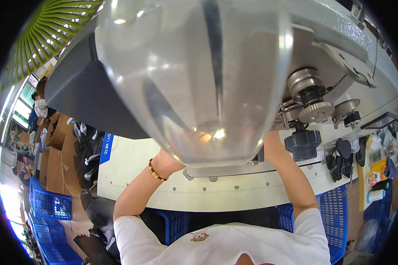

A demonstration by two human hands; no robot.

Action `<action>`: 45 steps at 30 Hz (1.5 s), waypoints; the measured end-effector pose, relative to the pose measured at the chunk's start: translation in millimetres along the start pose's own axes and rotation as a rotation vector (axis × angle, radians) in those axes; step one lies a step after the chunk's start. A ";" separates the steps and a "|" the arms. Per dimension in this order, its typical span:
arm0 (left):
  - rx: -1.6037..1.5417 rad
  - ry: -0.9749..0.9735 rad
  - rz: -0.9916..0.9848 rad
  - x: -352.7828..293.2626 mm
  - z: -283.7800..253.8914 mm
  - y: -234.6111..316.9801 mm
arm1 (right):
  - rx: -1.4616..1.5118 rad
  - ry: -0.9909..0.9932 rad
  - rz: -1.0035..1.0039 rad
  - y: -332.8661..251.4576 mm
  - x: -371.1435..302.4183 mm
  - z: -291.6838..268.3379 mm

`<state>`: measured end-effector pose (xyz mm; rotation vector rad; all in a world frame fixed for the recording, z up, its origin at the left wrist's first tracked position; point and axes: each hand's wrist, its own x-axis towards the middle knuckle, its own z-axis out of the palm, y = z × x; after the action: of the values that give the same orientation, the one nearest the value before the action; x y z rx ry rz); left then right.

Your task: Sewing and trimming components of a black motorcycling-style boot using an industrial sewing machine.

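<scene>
A large clear plastic guard (181,88) on a grey sewing machine (340,39) fills the upper middle of the head view. Both my hands reach in under the machine head. Of my left hand (167,162), the wrist and back show beside the guard's lower left edge; a beaded bracelet (157,172) circles that wrist. Only a bit of my right hand (273,143) appears, at the guard's lower right, near a black knob (303,145). The fingers of both hands are hidden, along with anything they may hold. A pale worktable (216,198) with a printed scale lies below my wrists.
Metal tension dials (316,112) jut out on the right. Dark shoe-like pieces (342,159) and thread spools (376,195) sit farther right. Blue crates (51,203), cardboard boxes (53,170) and a heap of dark pieces (88,150) stand left. Another person (40,107) is far off.
</scene>
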<state>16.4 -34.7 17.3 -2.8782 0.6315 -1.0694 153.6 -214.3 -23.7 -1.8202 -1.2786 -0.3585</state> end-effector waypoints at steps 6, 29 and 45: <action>0.012 -0.010 -0.045 -6.8 5.5 -2.9 | -0.088 0.045 -0.093 13.9 -2.9 6.6; -0.548 0.085 -0.597 -53.8 53.3 -59.6 | 0.160 0.083 0.085 -44.5 -18.5 -35.0; -0.908 -0.453 -0.500 -40.1 -4.4 -14.7 | -0.238 0.129 -0.115 -49.2 -9.4 -5.9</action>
<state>-8.5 -5.6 -2.2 -4.0059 0.4396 -0.0223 108.1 -219.5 -2.7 -1.8888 -1.2974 -0.7057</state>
